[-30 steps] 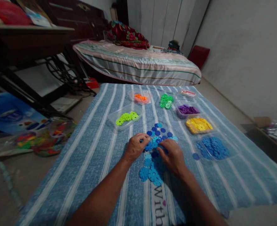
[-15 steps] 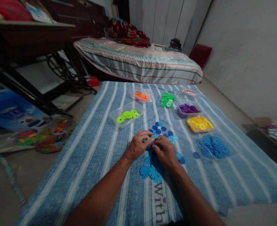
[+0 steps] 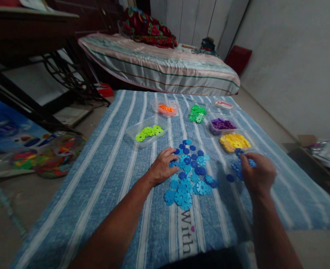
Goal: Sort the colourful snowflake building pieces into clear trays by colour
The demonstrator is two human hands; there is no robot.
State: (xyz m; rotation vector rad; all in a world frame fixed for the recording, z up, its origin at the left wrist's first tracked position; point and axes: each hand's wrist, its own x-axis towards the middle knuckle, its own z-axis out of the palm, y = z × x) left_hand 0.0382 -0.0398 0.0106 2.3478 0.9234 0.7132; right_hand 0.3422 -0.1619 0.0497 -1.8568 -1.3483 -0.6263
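Observation:
Light and dark blue notched plastic discs (image 3: 186, 190) lie in a loose pile on the striped cloth. At the pile's left edge rests my left hand (image 3: 163, 167), thumb and fingers apart around a few discs without gripping them. My right hand (image 3: 257, 170) is raised over the tub of blue discs (image 3: 236, 167) on the right, partly hiding it. Between its thumb and fingertips it pinches a dark blue disc (image 3: 239, 151). A single dark blue disc (image 3: 230, 178) lies on the cloth between pile and tub.
Farther back stand clear tubs of yellow discs (image 3: 234, 142), purple discs (image 3: 223, 124), green discs (image 3: 197, 113), orange discs (image 3: 165, 109) and lime discs (image 3: 149, 132). A clear box (image 3: 223, 105) is at the far right. A bag of colourful pieces (image 3: 60, 157) sits left of the table.
My right hand has moved from the pile rightward to above the blue tub, carrying a dark blue disc. My left hand stays by the pile, its fingers now more spread. The view has shifted slightly.

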